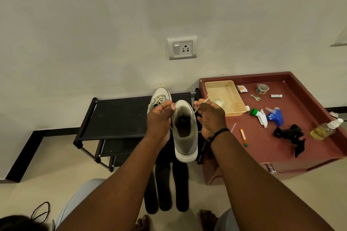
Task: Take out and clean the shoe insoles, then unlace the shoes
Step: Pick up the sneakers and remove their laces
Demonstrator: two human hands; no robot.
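Two grey-and-white shoes stand on the black rack [116,116]. The near shoe [185,137] points away from me, its heel toward me and its mouth open. My left hand [159,118] is at its left side, fingers curled and pinching the lace by the tongue. My right hand [209,116] pinches a pale lace end [203,102] pulled up to the right. The far shoe [160,97] lies behind my left hand, still laced. Dark insoles [166,185] lean against the rack's front, on the floor.
A maroon table [277,146] stands at right with a beige tray [223,97], a blue spray head [275,116], a clear spray bottle [325,129], tape, keys and a black tool. A wall socket [182,48] is above. My bare feet [206,219] are below.
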